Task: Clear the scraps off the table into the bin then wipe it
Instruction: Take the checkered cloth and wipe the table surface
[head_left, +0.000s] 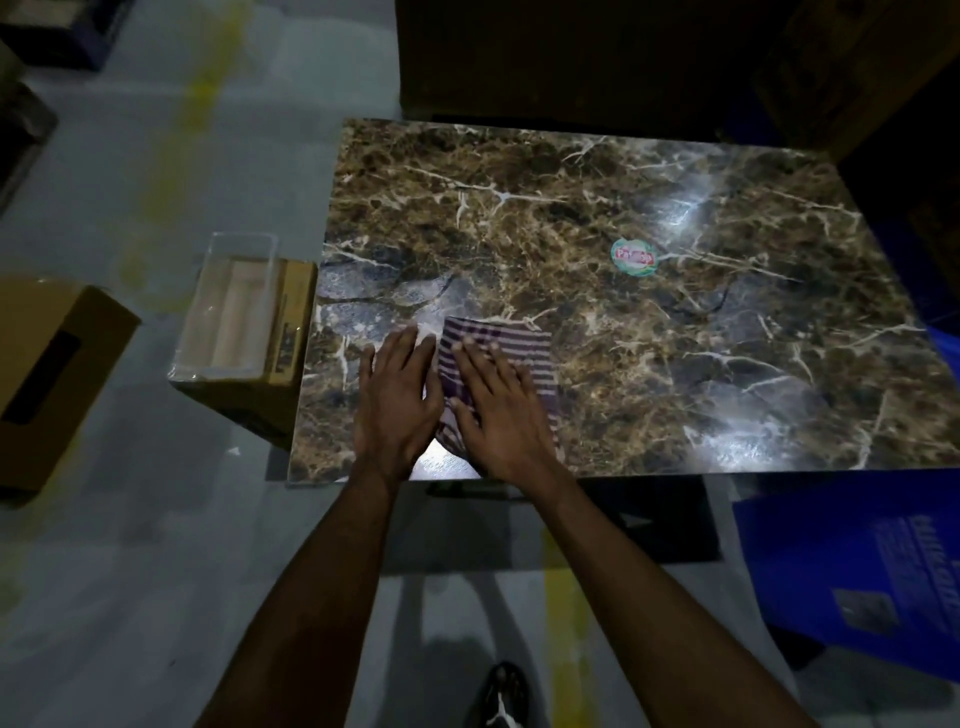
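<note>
I see both hands lying flat, fingers straight, side by side near the table's six o'clock edge. My right hand presses a striped cloth onto the marble-patterned top; my left hand rests on bare tabletop, just touching the cloth's nine o'clock edge. A clear bin sits on a cardboard box at nine o'clock. A round sticker lies toward one o'clock.

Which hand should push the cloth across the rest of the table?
Probably the right hand: it lies flat on the striped cloth, toward the unwiped side. The left hand rests mostly on bare table beside it.
</note>
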